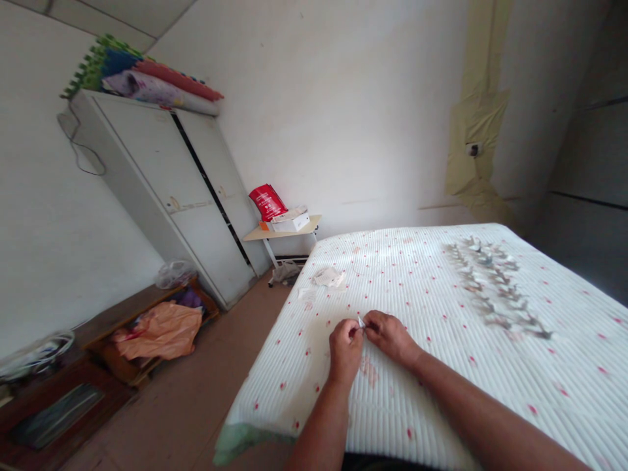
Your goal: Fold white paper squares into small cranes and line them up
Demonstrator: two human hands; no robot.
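Note:
Over the near part of the bed, my left hand [346,340] and my right hand [389,332] meet, fingertips pinched together. Between them is a small pale piece of folded paper [362,322], its pointed tip showing above the fingers. The fingers cover most of it, so its full shape is hidden. Ahead and to the left lies a loose pile of paper sheets [328,277]. To the right, several small folded paper figures [498,281], much like origami cranes, stand in rows; they look blurred.
The bed has a white ribbed cover [417,275] with red dots. Beyond its far left corner, a small table [314,224] bears a red bag [267,202] and a white box [292,223]. A grey cabinet [161,176] and a low wooden cabinet [110,337] stand left.

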